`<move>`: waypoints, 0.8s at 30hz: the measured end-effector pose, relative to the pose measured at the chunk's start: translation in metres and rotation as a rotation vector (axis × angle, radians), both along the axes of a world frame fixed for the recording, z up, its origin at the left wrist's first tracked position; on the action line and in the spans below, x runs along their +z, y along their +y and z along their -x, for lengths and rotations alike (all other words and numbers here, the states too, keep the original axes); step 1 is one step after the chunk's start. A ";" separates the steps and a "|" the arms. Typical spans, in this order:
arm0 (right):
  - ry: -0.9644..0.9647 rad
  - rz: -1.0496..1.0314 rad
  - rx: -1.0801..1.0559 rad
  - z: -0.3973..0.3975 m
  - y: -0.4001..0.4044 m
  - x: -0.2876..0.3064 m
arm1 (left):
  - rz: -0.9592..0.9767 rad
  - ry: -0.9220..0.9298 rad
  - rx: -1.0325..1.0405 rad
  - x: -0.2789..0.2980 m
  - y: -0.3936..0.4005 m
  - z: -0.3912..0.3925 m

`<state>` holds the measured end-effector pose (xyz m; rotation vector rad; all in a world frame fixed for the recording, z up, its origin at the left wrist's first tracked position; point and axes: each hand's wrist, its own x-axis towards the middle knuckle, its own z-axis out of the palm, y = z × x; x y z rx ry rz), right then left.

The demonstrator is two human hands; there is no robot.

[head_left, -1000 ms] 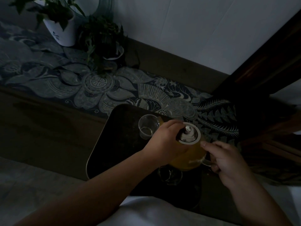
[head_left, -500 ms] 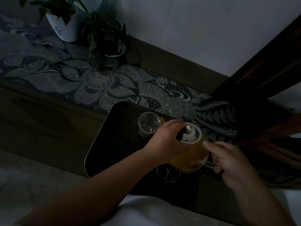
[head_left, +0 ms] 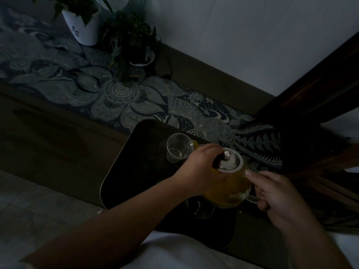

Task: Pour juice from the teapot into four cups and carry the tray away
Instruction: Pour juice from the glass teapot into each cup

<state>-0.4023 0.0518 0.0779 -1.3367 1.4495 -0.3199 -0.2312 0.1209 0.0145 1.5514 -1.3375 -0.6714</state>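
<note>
Juice-filled teapot is held over the dark tray, tilted toward the far-left glass cup. Its handle is gripped by the right hand, while its lid is pressed by the curled left hand. Another cup stands just beneath, near.

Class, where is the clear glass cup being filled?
The clear glass cup stands at the dark tray's far side, beside the left hand.
</note>
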 end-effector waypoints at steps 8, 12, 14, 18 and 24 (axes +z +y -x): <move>0.007 -0.011 0.016 -0.002 0.000 0.003 | 0.008 0.027 0.015 0.000 0.003 -0.001; 0.009 -0.009 0.023 -0.002 0.000 0.005 | 0.008 0.037 0.020 -0.001 0.002 0.000; 0.007 -0.009 0.023 -0.001 0.000 0.005 | 0.008 0.034 0.023 -0.001 0.002 0.000; 0.005 -0.013 0.021 0.000 0.001 0.006 | 0.020 0.039 0.012 0.001 0.003 0.000; 0.005 -0.028 0.021 0.001 0.002 0.008 | 0.015 0.041 0.002 -0.002 0.002 0.002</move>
